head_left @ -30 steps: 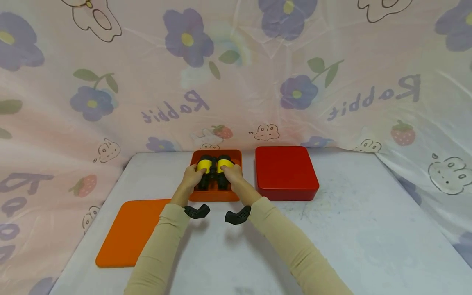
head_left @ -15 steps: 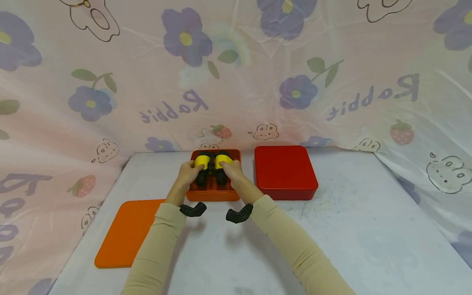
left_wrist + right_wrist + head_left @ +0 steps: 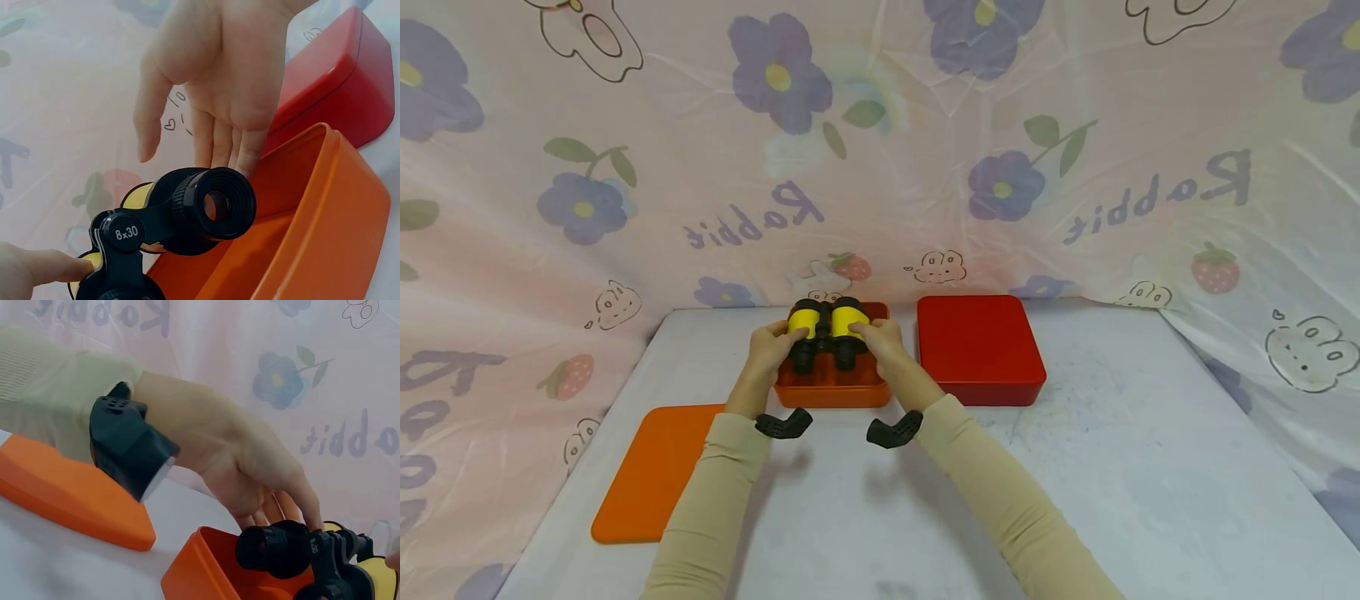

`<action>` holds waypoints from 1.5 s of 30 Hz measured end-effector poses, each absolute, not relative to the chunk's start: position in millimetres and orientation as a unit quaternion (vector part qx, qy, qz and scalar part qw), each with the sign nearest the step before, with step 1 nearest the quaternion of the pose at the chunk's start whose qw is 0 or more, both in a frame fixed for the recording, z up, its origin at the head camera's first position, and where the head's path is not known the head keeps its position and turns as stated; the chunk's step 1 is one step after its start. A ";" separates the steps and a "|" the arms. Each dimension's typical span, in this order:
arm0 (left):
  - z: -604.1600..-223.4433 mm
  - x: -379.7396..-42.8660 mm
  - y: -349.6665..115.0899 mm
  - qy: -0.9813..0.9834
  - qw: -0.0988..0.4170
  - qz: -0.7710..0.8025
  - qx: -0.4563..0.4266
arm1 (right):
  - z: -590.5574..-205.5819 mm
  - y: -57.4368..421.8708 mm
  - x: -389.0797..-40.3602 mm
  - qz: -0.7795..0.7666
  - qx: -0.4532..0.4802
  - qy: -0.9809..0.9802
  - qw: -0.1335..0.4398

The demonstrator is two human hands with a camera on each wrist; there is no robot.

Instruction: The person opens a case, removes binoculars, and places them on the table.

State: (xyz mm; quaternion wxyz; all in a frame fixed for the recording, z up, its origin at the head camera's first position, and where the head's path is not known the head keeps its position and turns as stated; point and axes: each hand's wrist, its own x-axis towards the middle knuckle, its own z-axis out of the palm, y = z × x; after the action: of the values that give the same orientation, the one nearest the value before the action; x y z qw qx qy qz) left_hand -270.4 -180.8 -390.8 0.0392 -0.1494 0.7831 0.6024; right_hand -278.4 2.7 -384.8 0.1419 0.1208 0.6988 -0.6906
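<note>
Black-and-yellow binoculars (image 3: 824,332), marked 8x30 in the left wrist view, are held over an open orange box (image 3: 831,396) with their eyepieces toward me. My left hand (image 3: 767,350) grips the left barrel, its thumb on the yellow band. On the other side, my right hand (image 3: 883,343) holds the right barrel, thumb over the yellow and fingers curled behind it. The fingers of the right hand (image 3: 212,81) are partly hidden behind the barrel in the left wrist view. In the right wrist view the box's orange interior shows beneath the eyepieces.
A flat orange lid (image 3: 655,475) lies on the white table (image 3: 1120,467) to the front left, partly under the left sleeve in view. Right of the orange box stands a closed red box (image 3: 981,342). A printed curtain (image 3: 880,183) hangs behind the table.
The binoculars have risen from inside the orange box to above its rim, in both hands, shifting slightly left. The orange box has moved slightly left; the red box and lid stay put.
</note>
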 end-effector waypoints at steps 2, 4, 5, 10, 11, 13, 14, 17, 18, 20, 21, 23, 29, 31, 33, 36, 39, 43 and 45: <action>-389.8 -269.8 -181.6 0.780 0.040 0.605 -0.152 | -383.9 4.4 -278.2 -0.698 0.124 0.691 0.141; -388.9 -269.2 -182.0 0.779 0.041 0.607 -0.151 | -382.8 6.3 -277.9 -0.703 0.130 0.684 0.142; -388.4 -269.0 -182.0 0.778 0.040 0.609 -0.150 | -382.6 7.2 -278.0 -0.706 0.132 0.681 0.143; -384.9 -266.7 -180.7 0.776 0.034 0.612 -0.148 | -382.2 10.5 -278.8 -0.709 0.134 0.676 0.147; -384.4 -266.3 -180.3 0.775 0.034 0.613 -0.149 | -382.4 10.9 -278.9 -0.708 0.134 0.677 0.147; -383.2 -265.0 -179.9 0.776 0.036 0.612 -0.152 | -382.8 11.8 -278.8 -0.707 0.134 0.680 0.144; -382.9 -264.5 -179.9 0.776 0.038 0.610 -0.153 | -382.7 12.3 -278.5 -0.706 0.134 0.681 0.143; -382.1 -263.2 -180.6 0.778 0.041 0.608 -0.155 | -383.7 13.6 -278.1 -0.706 0.132 0.683 0.137; -381.8 -262.7 -180.8 0.779 0.040 0.607 -0.154 | -383.8 14.1 -278.0 -0.707 0.131 0.682 0.136; -381.6 -261.9 -181.2 0.779 0.041 0.606 -0.153 | -384.1 15.1 -277.8 -0.708 0.131 0.680 0.137; -381.4 -261.5 -181.2 0.778 0.040 0.608 -0.152 | -384.2 15.6 -277.5 -0.710 0.131 0.678 0.136; -380.9 -260.5 -181.2 0.776 0.039 0.611 -0.153 | -384.0 16.7 -276.9 -0.712 0.131 0.676 0.137; -379.5 -255.2 -182.9 0.779 0.038 0.607 -0.153 | -383.1 18.9 -273.9 -0.714 0.129 0.674 0.140; -379.1 -253.6 -183.6 0.783 0.040 0.602 -0.153 | -383.0 19.0 -272.6 -0.713 0.130 0.674 0.142; -378.1 -252.2 -183.8 0.786 0.040 0.598 -0.152 | -382.7 19.1 -271.4 -0.712 0.131 0.674 0.145; -376.0 -250.3 -183.6 0.790 0.040 0.594 -0.150 | -381.6 19.3 -270.3 -0.707 0.136 0.678 0.147; -373.1 -248.0 -183.8 0.795 0.040 0.588 -0.144 | -379.9 19.3 -270.2 -0.705 0.139 0.680 0.148; -370.6 -245.0 -185.5 0.800 0.043 0.582 -0.141 | -377.6 19.5 -270.0 -0.705 0.138 0.678 0.154; -369.7 -243.5 -186.3 0.801 0.044 0.580 -0.141 | -376.9 19.9 -269.5 -0.706 0.138 0.676 0.160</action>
State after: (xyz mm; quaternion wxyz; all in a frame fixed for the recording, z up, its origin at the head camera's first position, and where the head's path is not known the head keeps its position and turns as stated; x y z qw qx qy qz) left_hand -243.5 -186.3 -369.7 0.0443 -0.1411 0.8010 0.5801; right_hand -269.5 19.9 -376.9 0.1597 0.1378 0.6764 -0.7057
